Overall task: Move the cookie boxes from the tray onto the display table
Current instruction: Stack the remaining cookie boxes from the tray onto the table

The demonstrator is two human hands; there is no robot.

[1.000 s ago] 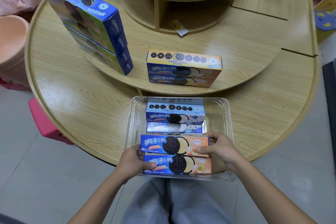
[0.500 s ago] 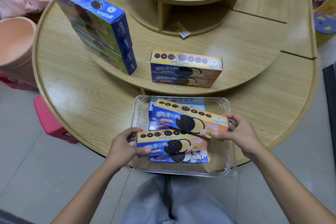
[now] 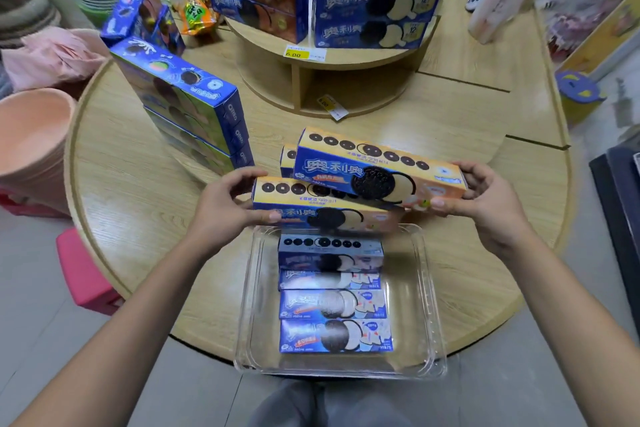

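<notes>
1. The left hand (image 3: 221,208) has its fingers (image 3: 249,174) curled over the top edge of the lower orange cookie box (image 3: 329,215). The thumb presses its front face, so the hand grips the left end only.
2. The right hand (image 3: 491,198) pinches the right end of the upper orange cookie box (image 3: 377,170), with fingers wrapped behind the end and the thumb on the front.
3. Both boxes are in the air above the far rim of the clear plastic tray (image 3: 429,305). The upper one overlaps the lower, just in front of an orange box stack (image 3: 287,158) on the counter (image 3: 138,184).
4. The boxes look like thin glossy cardboard: probably light, stiff along their length, but easy to dent on the broad faces and somewhat slippery.
5. The cookies inside are likely brittle, so each box wants a level carry and a flat set-down rather than a drop.
6. Held by one end, a long box tends to droop or twist. A grip over the short end with the thumb braced on the front, as here, seems sound.
7. Four blue cookie boxes (image 3: 332,303) lie flat in a row in the tray, at the near edge of the counter.
8. A stack of large blue boxes (image 3: 187,104) stands well to the left.
</notes>
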